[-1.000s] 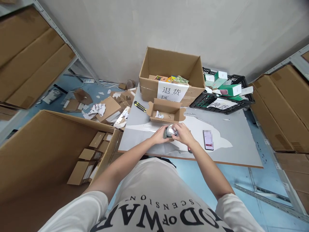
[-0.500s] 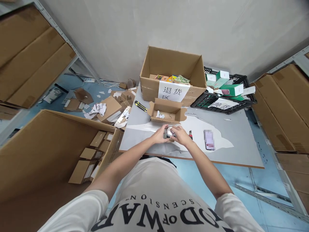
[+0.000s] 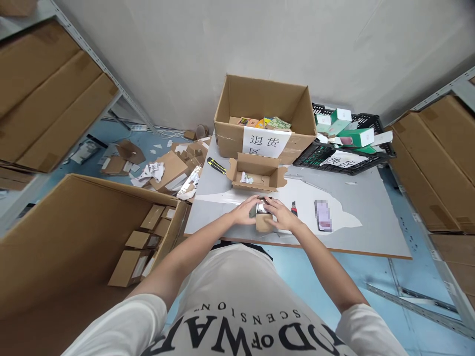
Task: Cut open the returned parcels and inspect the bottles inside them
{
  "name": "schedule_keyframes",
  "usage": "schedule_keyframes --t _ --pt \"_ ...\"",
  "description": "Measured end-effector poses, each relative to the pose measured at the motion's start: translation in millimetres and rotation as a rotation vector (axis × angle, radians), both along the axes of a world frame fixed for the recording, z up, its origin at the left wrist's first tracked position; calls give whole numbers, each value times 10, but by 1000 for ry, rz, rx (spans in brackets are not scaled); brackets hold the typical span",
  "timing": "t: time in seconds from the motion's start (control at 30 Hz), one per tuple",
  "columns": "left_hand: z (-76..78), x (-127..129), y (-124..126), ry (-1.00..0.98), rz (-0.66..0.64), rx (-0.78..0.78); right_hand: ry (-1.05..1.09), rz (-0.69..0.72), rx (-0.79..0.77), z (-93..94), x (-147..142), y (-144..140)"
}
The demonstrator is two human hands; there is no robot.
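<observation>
My left hand (image 3: 245,211) and my right hand (image 3: 279,215) meet over the near middle of the grey table (image 3: 371,232). Between them they hold a small brown carton (image 3: 261,223) with a shiny silver-wrapped item (image 3: 261,207) at its top. Just beyond the hands lies a small open cardboard box (image 3: 255,173) with a scrap of wrapping inside. A red-tipped pen or cutter (image 3: 294,208) and a phone (image 3: 322,215) lie right of my right hand.
A large open carton (image 3: 300,106) with a paper sign stands at the table's back, a black crate (image 3: 315,153) of green and white boxes to its right. A yellow-black utility knife (image 3: 215,165) lies at left. A big carton (image 3: 74,217) of small boxes stands on the floor left; shelves flank both sides.
My hands drew a little nearer to me with the item; the brown carton now shows below the silver wrapping between them.
</observation>
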State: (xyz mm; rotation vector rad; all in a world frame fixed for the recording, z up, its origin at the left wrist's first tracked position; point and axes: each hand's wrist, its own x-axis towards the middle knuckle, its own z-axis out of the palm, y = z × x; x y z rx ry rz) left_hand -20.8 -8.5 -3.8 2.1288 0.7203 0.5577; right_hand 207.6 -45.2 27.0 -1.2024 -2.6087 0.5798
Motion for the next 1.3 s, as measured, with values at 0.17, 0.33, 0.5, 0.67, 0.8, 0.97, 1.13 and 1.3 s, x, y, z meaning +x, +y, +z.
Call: schedule_keyframes --t 0.17,0.33,0.5,0.67,0.8,0.97,1.13,1.3 --pt "-46 -51 1 215 -77 157 27 91 -58 -49 108 7" --pt "-102 85 -133 160 74 214 92 102 -32 -89 165 26" --pt "-113 159 -235 52 233 202 273 -186 16 -139 212 -27" --pt "-170 180 -284 21 237 246 625 -640 -181 -288 112 -132" --pt "-214 185 -326 -62 210 236 945 -678 -387 -301 -1 -166" --pt "-245 147 -335 -105 187 189 1057 -516 -554 -158 -41 -215" --pt "-237 122 -313 -116 163 165 720 -283 -554 -121 -27 -205" --pt "-181 159 -321 -138 235 94 398 -157 -400 -100 20 -122"
